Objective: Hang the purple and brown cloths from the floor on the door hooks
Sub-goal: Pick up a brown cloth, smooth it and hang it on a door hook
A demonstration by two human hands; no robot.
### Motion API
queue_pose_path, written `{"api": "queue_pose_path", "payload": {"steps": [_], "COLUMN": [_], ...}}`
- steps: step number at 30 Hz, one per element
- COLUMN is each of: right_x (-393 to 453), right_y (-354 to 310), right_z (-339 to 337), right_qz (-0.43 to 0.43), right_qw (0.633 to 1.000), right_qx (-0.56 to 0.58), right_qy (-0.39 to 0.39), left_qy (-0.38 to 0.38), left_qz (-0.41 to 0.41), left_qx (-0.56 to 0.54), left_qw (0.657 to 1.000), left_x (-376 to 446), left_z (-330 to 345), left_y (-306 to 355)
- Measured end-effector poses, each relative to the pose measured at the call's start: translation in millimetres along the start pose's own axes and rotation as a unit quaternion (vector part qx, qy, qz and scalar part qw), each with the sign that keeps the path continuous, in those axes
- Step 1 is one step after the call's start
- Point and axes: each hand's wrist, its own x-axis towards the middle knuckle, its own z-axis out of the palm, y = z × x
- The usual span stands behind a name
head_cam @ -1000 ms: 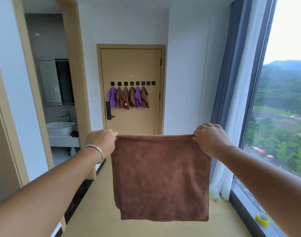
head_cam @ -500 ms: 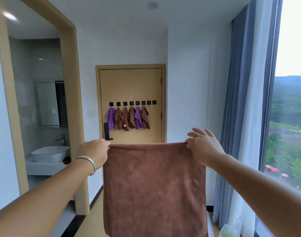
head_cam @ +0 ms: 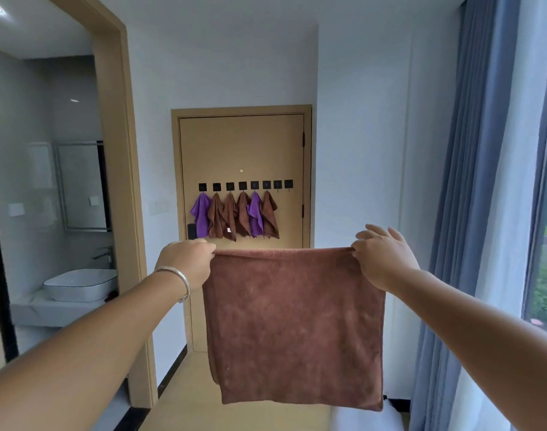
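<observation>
A tan door stands ahead, well apart from me, six cloths on its hooks. My left hand and right hand pinch the brown cloth's top corners, spread wide. I judge one corner should be bunched for the two free right-end hooks.

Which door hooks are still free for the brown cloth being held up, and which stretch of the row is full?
The two rightmost hooks, between the last hung brown cloth and the door's hinge edge, hang bare. The six hooks to their left are crowded with overlapping purple and brown cloths. Left hand and right hand pinch the held brown cloth by its top corners.
</observation>
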Motion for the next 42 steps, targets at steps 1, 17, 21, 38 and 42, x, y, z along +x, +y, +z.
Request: {"api": "queue_pose_path", "payload": {"steps": [1, 17, 21, 38, 42], "right_x": [14, 291, 341, 605, 670], "right_y": [1, -39, -43, -4, 11], "right_z": [11, 173, 212, 395, 432], "right_qz": [0.003, 0.008, 0.009, -0.011, -0.012], "right_qw": [1.000, 1.000, 0.999, 0.999, 0.998], "right_qx": [0.001, -0.030, -0.033, -0.001, 0.017], "right_qy": [-0.001, 0.003, 0.000, 0.054, 0.064], "left_qy": [0.005, 0.003, -0.019, -0.047, -0.035], "left_qz": [0.004, -0.006, -0.003, -0.015, -0.024], "left_qx": [0.001, -0.022, -0.013, -0.016, -0.036], "left_qw": [1.000, 1.000, 1.000, 0.999, 0.998], "left_x": [12, 248, 293, 523, 578], "left_z": [12, 226, 270, 462, 500], "left_y": [-2, -86, -99, -98, -96]}}
